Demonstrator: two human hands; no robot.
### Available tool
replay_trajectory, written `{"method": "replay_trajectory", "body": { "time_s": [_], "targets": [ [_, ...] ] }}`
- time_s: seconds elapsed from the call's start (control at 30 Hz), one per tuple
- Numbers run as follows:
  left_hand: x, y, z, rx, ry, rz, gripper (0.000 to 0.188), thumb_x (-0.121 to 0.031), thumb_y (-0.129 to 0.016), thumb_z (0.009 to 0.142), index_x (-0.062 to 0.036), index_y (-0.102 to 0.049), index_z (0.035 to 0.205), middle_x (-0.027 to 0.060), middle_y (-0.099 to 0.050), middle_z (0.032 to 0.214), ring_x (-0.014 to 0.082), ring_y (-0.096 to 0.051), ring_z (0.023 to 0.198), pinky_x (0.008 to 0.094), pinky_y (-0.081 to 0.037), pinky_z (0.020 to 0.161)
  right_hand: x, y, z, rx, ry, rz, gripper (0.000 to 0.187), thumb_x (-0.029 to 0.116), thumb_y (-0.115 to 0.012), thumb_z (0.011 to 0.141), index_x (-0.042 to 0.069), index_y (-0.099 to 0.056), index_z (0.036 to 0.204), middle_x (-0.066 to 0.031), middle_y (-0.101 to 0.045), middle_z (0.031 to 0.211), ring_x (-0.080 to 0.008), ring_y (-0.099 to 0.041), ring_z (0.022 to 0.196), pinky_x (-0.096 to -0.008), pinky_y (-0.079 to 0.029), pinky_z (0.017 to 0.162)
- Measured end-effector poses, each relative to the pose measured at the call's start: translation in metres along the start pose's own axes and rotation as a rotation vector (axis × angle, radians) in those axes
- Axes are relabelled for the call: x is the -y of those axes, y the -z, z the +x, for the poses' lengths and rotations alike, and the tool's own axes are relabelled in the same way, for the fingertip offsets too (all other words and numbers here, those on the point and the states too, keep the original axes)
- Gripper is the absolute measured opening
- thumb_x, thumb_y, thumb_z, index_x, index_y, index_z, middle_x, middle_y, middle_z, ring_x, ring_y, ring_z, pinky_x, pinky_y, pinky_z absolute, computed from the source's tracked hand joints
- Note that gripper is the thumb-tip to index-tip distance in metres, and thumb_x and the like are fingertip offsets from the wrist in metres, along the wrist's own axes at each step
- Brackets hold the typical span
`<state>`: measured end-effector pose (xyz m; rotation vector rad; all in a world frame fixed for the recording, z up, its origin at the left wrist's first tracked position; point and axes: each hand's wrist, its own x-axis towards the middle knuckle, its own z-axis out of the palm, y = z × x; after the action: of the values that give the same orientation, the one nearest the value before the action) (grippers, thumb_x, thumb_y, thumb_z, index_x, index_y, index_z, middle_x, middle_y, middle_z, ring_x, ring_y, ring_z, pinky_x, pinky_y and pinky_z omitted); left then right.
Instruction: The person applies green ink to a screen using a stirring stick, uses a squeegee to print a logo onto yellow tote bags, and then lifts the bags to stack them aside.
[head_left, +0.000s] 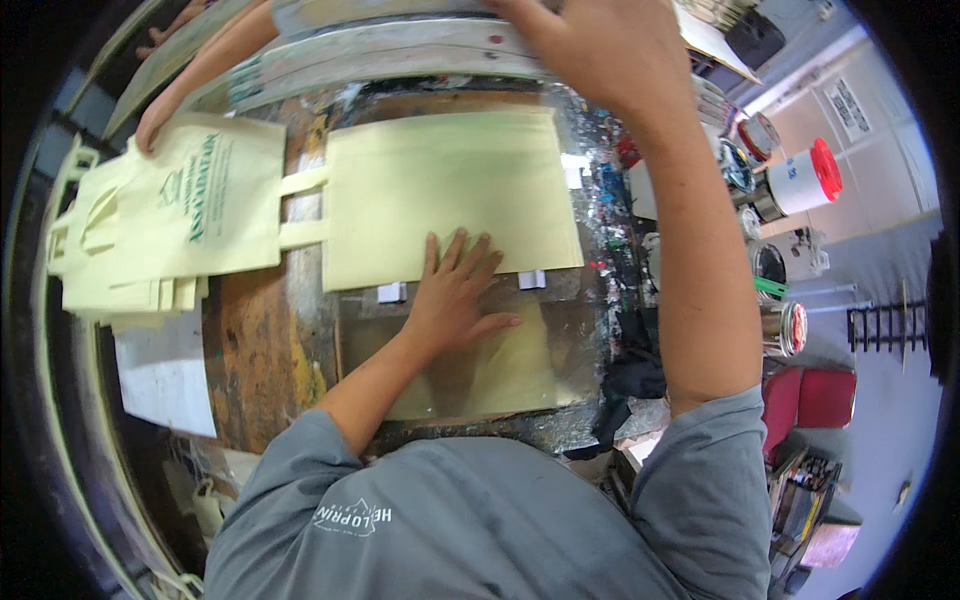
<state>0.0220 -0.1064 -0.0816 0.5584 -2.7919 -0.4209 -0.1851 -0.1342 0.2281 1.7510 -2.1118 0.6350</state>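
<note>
the pale yellow tote bag (450,195) lies flat and unprinted on the paint-crusted printing table (270,350), its two handles pointing left toward a pile of printed tote bags (170,215) bearing green lettering. the left hand (458,290) rests palm down with fingers spread open on the bag's near edge, pressing it to the surface and gripping nothing. the right hand (600,50) reaches up over the far side onto the raised screen frame (380,50); whether its fingers are curled round the frame or just laid on it i cannot tell. another person's hand (155,125) touches the far corner of the printed pile. ink tins (785,325) and a white roll with a red end (810,180) stand to the right. the likely trouble: if the pressing hand slides, the bag could skew or crease, and stray ink on the table could smudge the clean fabric.
</note>
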Motion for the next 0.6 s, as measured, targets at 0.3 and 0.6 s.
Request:
{"method": "replay_trajectory", "body": {
  "time_s": [0.3, 0.6],
  "targets": [
    [0.058, 0.138, 0.005, -0.69, 0.548, -0.996, 0.098, -0.019, -0.094, 0.083, 0.0071, -0.037, 0.159, 0.0184, -0.07, 0.125, 0.0201, -0.073, 0.096, 0.0303, -0.062, 0.082, -0.01, -0.016, -0.022, -0.111, 0.104, -0.106, 0.073, 0.074, -0.054, 0.098, 0.003, -0.07, 0.089, -0.0204, -0.072, 0.083, -0.039, -0.071, 0.081, -0.0507, -0.052, 0.077],
    [0.055, 0.082, -0.08, -0.545, 0.516, -0.826, 0.098, -0.031, -0.1, 0.073, 0.0027, -0.054, 0.152, 0.0156, -0.075, 0.127, 0.0253, -0.072, 0.114, 0.0378, -0.056, 0.101, -0.031, -0.104, -0.119, 0.325, 0.117, -0.021, 0.062, 0.037, -0.093, 0.072, 0.007, -0.061, 0.115, -0.0161, -0.072, 0.109, -0.0399, -0.069, 0.109, -0.0534, -0.052, 0.084]
  ]
}}
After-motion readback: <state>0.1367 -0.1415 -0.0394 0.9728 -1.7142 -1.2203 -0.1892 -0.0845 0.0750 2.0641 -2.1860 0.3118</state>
